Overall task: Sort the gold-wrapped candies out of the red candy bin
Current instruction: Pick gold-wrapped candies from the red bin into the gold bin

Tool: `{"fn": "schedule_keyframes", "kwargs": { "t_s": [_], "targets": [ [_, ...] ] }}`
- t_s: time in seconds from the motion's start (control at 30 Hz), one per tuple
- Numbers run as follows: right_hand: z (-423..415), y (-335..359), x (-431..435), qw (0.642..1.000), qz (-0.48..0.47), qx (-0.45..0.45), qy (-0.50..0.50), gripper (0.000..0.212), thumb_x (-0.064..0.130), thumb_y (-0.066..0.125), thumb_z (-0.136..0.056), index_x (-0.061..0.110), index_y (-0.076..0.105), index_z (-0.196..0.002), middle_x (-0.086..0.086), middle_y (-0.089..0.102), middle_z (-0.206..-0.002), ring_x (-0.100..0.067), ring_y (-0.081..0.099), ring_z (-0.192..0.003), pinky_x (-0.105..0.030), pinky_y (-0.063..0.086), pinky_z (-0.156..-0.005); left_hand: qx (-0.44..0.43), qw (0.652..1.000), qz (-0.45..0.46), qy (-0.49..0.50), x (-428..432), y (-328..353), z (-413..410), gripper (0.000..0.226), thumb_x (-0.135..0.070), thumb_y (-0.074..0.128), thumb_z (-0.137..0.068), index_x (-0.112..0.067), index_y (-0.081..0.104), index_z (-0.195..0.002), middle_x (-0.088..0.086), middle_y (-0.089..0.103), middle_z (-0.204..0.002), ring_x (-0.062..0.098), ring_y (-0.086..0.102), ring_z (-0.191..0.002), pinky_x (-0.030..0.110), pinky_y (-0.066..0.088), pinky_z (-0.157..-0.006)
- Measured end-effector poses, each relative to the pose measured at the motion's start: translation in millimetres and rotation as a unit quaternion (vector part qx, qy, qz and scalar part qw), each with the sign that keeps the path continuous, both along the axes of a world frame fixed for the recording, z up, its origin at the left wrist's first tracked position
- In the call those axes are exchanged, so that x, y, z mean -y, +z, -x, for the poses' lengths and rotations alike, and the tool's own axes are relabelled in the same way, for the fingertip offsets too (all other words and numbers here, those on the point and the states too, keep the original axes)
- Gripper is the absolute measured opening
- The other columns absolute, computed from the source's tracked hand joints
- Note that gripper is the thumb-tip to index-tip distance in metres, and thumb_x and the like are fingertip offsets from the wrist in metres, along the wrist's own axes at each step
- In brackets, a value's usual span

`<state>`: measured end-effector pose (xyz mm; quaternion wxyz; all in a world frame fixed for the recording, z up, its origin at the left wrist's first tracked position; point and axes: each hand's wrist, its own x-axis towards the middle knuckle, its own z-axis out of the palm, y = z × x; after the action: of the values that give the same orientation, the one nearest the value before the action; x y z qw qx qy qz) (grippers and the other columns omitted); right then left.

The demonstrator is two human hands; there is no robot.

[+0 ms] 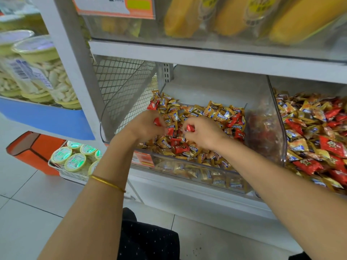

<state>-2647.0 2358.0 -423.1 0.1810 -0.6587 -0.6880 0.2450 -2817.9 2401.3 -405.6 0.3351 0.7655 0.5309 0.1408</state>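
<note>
"500g" on orange price tag (105, 7), gold candies (213, 109) print too blurry

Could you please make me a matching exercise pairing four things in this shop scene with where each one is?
Things:
1 bangle
2 yellow packs
3 lidded cups
4 red candy

Places:
A right hand
B upper shelf
C left forearm
D low basket

Pairs: 1-C; 2-B; 3-D; 4-A

L hand (145, 126) & R hand (203, 135) each pinch a red candy (157, 121) over clear bin (120, 113) w/ gold candies (216, 111).
</note>
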Motion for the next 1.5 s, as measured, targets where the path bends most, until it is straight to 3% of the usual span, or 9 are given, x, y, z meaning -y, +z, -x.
{"fn": "schedule_keyframes", "kwargs": {
  "t_s": [0.23, 0.43, 0.53, 0.67, 0.8, 0.93, 1.13, 1.3, 1.5],
  "targets": [
    [-15.7, 5.6, -6.0, 0.974, 0.014, -0.185, -0.133, 0.013, 0.009, 0.046, -0.094, 0.008, 0.059, -0.095, -0.002, 0.057, -0.080, -0.013, 0.051, -0.051, -0.013, 0.033, -0.033, 0.078, 0.995, 0.028, 0.046, 3.9, 4.1, -7.8, 0.014, -0.021, 0.057, -0.092, -0.010, 0.049, -0.096, 0.000, 0.059, -0.077, 0.009, 0.040, -0.058, 0.021, 0.030, -0.051],
    [-7.5, -0.4, -25.7, 0.999, 0.002, -0.017, -0.041, 0.017, 0.023, 0.060, -0.091, 0.013, 0.067, -0.102, 0.004, 0.056, -0.085, -0.014, 0.054, -0.073, -0.031, 0.046, -0.070, 0.068, 0.996, 0.061, -0.007, 3.2, 4.6, -14.3, 0.025, -0.013, 0.047, -0.097, -0.026, 0.046, -0.117, -0.002, 0.051, -0.073, 0.013, 0.041, -0.058, 0.018, 0.036, -0.048],
    [4.6, -8.1, -32.2, 0.988, -0.005, 0.154, -0.014, 0.029, 0.041, 0.066, -0.084, 0.019, 0.065, -0.104, 0.003, 0.055, -0.090, -0.021, 0.059, -0.090, -0.029, 0.043, -0.065, 0.030, 0.997, 0.063, -0.041, 1.7, 0.3, -15.8, 0.018, -0.011, 0.050, -0.094, -0.020, 0.057, -0.107, -0.001, 0.051, -0.086, 0.014, 0.045, -0.070, 0.019, 0.036, -0.056],
    [9.7, -15.4, -30.5, 0.966, -0.060, 0.250, -0.020, 0.015, 0.028, 0.066, -0.087, 0.019, 0.063, -0.099, -0.002, 0.058, -0.106, -0.025, 0.059, -0.094, -0.029, 0.038, -0.061, 0.024, 0.998, 0.022, -0.056, -2.1, -8.0, -16.9, 0.003, -0.009, 0.060, -0.088, -0.010, 0.058, -0.087, -0.002, 0.053, -0.083, 0.011, 0.050, -0.076, 0.019, 0.039, -0.068],
    [-7.4, 2.4, -22.8, 0.994, 0.002, -0.051, -0.092, 0.015, 0.023, 0.066, -0.086, 0.017, 0.063, -0.099, -0.001, 0.061, -0.089, -0.017, 0.057, -0.071, -0.028, 0.046, -0.059, -0.085, 0.991, 0.025, -0.095, -2.2, -11.8, -20.5, 0.019, -0.018, 0.064, -0.087, -0.020, 0.064, -0.106, -0.007, 0.054, -0.107, 0.014, 0.053, -0.104, 0.026, 0.040, -0.091],
    [-22.4, 17.3, 3.4, 0.921, 0.090, -0.323, -0.197, 0.019, 0.017, 0.065, -0.088, 0.013, 0.059, -0.106, -0.002, 0.058, -0.078, -0.010, 0.045, -0.046, -0.017, 0.034, -0.037, -0.204, 0.972, 0.029, -0.112, -1.6, -15.1, -28.7, 0.044, -0.034, 0.063, -0.087, -0.024, 0.054, -0.128, 0.001, 0.051, -0.133, 0.024, 0.048, -0.121, 0.041, 0.039, -0.104],
    [-25.8, 22.2, 25.7, 0.875, 0.104, -0.413, -0.229, 0.009, 0.020, 0.068, -0.086, 0.024, 0.061, -0.086, -0.001, 0.060, -0.078, -0.007, 0.045, -0.042, -0.015, 0.035, -0.038, -0.265, 0.960, 0.002, -0.091, 2.5, -16.6, -40.8, 0.048, -0.048, 0.069, -0.077, -0.019, 0.050, -0.111, 0.001, 0.058, -0.110, 0.023, 0.053, -0.099, 0.039, 0.047, -0.087],
    [-24.7, 19.6, 30.8, 0.859, 0.113, -0.438, -0.239, 0.007, 0.021, 0.069, -0.085, 0.023, 0.063, -0.086, -0.004, 0.060, -0.079, -0.009, 0.046, -0.045, -0.018, 0.035, -0.039, -0.335, 0.937, -0.021, -0.095, 3.7, -19.5, -45.3, 0.053, -0.048, 0.072, -0.074, -0.022, 0.050, -0.115, 0.000, 0.055, -0.118, 0.026, 0.054, -0.110, 0.042, 0.047, -0.090],
    [-27.3, 21.1, 29.4, 0.747, 0.162, -0.593, -0.253, 0.005, 0.018, 0.068, -0.085, 0.016, 0.063, -0.086, -0.005, 0.063, -0.069, -0.011, 0.045, -0.041, -0.015, 0.032, -0.034, -0.296, 0.950, -0.044, -0.089, -3.0, -24.5, -41.7, 0.025, -0.032, 0.071, -0.078, -0.024, 0.059, -0.098, -0.001, 0.060, -0.106, 0.024, 0.057, -0.098, 0.041, 0.050, -0.086]
  ]
}}
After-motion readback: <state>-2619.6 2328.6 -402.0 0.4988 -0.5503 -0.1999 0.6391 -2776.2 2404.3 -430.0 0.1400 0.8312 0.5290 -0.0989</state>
